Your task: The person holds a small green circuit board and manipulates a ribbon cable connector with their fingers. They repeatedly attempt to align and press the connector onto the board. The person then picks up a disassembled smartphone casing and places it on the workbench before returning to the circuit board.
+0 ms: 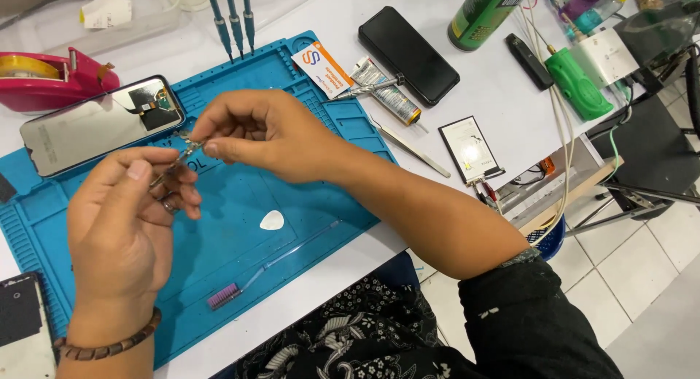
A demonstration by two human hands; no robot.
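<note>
Over the blue work mat [321, 204], my left hand [127, 219] grips metal tweezers [171, 167] that point up and to the right. My right hand [255, 131] pinches something very small at the tweezer tips; what it is I cannot make out. Just behind the hands, a phone screen panel [95, 124] lies face down on the mat's far left part. A white guitar-pick opener [272, 220] and a clear brush with purple bristles [240, 284] rest on the mat nearer to me.
Three screwdrivers [233, 18] stand at the mat's far edge. A pink tape dispenser [51, 76] sits far left. Right of the mat lie a black phone [408, 55], a glue tube [386, 95], spare tweezers [412, 149], a small display part [470, 149] and a green can [485, 14].
</note>
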